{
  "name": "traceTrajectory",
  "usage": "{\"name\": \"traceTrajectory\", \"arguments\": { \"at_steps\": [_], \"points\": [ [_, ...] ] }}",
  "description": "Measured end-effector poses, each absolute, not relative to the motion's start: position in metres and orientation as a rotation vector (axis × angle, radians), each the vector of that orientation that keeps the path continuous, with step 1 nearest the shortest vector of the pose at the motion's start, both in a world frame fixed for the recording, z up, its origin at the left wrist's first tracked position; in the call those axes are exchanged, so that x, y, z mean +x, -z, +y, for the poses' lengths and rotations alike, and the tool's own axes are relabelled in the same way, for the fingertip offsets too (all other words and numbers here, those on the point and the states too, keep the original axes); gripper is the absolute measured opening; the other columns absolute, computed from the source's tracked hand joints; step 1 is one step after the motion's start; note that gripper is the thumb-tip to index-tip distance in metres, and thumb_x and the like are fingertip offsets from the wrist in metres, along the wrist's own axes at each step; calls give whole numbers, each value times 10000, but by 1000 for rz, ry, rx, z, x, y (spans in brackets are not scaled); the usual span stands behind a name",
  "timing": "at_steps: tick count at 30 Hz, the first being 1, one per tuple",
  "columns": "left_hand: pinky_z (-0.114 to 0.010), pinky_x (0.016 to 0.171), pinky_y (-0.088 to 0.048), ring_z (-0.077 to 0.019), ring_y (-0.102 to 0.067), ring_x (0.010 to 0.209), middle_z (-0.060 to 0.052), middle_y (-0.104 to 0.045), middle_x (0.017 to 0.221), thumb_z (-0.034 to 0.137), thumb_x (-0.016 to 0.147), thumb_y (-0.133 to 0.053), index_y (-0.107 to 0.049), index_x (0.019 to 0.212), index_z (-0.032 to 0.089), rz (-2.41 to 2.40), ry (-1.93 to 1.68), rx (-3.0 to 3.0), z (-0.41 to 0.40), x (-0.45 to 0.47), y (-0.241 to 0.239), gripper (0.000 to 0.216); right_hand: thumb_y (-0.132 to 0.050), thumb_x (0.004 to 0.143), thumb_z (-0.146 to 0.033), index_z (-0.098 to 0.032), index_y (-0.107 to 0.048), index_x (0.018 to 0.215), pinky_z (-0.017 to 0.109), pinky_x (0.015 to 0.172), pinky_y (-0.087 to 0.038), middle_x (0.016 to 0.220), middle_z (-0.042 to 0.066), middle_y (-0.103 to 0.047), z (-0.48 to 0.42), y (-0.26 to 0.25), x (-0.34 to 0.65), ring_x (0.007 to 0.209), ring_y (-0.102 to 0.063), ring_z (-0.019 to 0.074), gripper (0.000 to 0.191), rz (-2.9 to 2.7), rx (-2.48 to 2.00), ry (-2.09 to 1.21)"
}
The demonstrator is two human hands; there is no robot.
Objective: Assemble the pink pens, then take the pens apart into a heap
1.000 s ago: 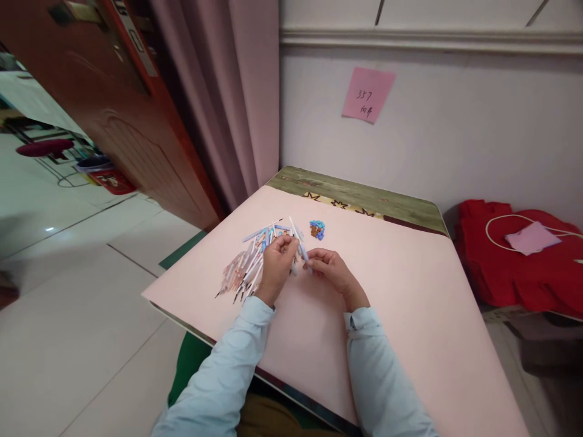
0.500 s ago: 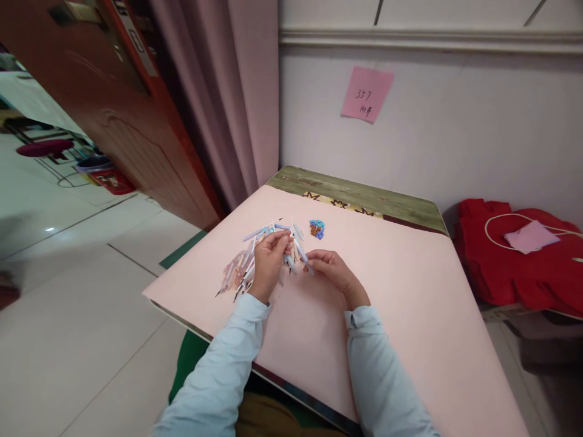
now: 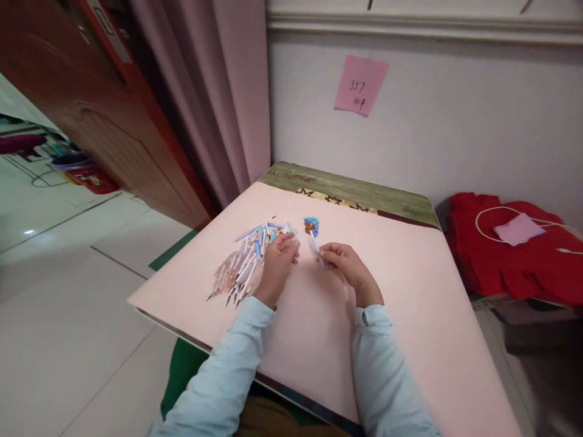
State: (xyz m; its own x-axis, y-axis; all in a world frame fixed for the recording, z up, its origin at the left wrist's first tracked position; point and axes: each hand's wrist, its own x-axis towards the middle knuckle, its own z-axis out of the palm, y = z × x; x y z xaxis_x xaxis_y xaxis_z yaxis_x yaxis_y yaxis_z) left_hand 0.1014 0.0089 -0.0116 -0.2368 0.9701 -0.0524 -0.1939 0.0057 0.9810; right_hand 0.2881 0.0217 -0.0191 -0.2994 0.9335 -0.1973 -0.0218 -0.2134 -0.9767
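My right hand (image 3: 350, 267) pinches a slim pale blue-lavender pen barrel (image 3: 316, 246) between thumb and fingertips, tilted over the table. To its left, my left hand (image 3: 279, 267) is loosely curled with its fingers apart. I can make out nothing in it. Beside and partly behind that hand spreads a heap of pen parts (image 3: 246, 264): thin white sticks with dark tips, clear pinkish tubes, and blue and pale barrels. Farther back lies a small cluster of blue and brown pieces (image 3: 311, 226), too small to name.
A pale pink sheet covers the table (image 3: 401, 315), with a green wood-pattern strip at the far edge. A red cloth (image 3: 514, 267) with a white cable lies to the right. A pink note (image 3: 362, 85) hangs on the wall. Curtain (image 3: 228, 91) and door (image 3: 122, 121) stand at left.
My hands have moved apart. The right hand has shifted right with the pale barrel, and the left hand's pinch has loosened. The camera view has shifted slightly.
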Motion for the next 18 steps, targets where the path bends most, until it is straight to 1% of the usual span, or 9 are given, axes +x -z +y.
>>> {"name": "traceTrajectory", "arguments": {
  "at_steps": [2, 3, 6, 8, 10, 12, 15, 18],
  "points": [
    [-241, 568, -464, -112, -576, 580, -1, -652, 724, 344, 698, -766, -638, 1139, 148, 1189, -1373, 941, 10, 120, 16, 500, -776, 693, -434, -161, -678, 765, 240, 570, -372, 637, -7, -614, 20, 18, 288, 564, -497, 97, 299, -1351, -1100, -1703],
    [-245, 588, -475, -113, -582, 590, 8, -644, 711, 345, 698, -767, -634, 1137, 152, 1166, -1381, 952, 10, 127, 17, 498, -772, 701, -431, -161, -673, 758, 239, 565, -365, 635, -9, -611, 20, 18, 288, 562, -493, 95, 293, -1378, -1084, -1727],
    [-247, 597, -474, -111, -573, 568, 27, -619, 646, 344, 702, -760, -644, 1018, 159, 1142, -1444, 960, 14, 139, 22, 384, -764, 705, -421, -167, -679, 826, 240, 546, -355, 608, -30, -587, 22, 22, 291, 542, -480, 98, 293, -1402, -1094, -1734],
    [-251, 598, -478, -116, -585, 573, 10, -646, 666, 347, 706, -751, -639, 951, 161, 1165, -1449, 918, 16, 142, 27, 327, -755, 707, -418, -168, -686, 888, 241, 527, -348, 586, -43, -568, 24, 25, 293, 527, -474, 102, 316, -1433, -1127, -1713],
    [-254, 603, -487, -121, -601, 595, -16, -682, 728, 348, 724, -732, -635, 945, 163, 1195, -1461, 866, 16, 145, 33, 305, -751, 702, -424, -164, -682, 867, 240, 505, -338, 572, -45, -556, 26, 26, 294, 510, -463, 101, 316, -1449, -1178, -1666],
    [-255, 611, -494, -120, -604, 610, -24, -684, 752, 346, 743, -717, -639, 958, 160, 1221, -1481, 854, 16, 149, 39, 295, -747, 695, -432, -162, -666, 797, 236, 488, -328, 563, -41, -551, 27, 27, 293, 497, -450, 96, 299, -1442, -1234, -1604],
    [-256, 627, -501, -121, -607, 636, -29, -669, 776, 346, 767, -705, -648, 1056, 150, 1233, -1462, 883, 15, 154, 44, 353, -715, 711, -428, -162, -655, 755, 229, 476, -323, 546, -39, -546, 28, 26, 293, 487, -441, 92, 276, -1467, -1295, -1532],
    [-263, 617, -504, -132, -628, 682, -82, -688, 973, 306, 744, -722, -600, 1240, 163, 1289, -1408, 959, 13, 149, 42, 530, -689, 713, -403, -166, -670, 764, 231, 480, -340, 558, -27, -570, 29, 27, 301, 501, -470, 106, 243, -1499, -1372, -1433]
  ]
}}
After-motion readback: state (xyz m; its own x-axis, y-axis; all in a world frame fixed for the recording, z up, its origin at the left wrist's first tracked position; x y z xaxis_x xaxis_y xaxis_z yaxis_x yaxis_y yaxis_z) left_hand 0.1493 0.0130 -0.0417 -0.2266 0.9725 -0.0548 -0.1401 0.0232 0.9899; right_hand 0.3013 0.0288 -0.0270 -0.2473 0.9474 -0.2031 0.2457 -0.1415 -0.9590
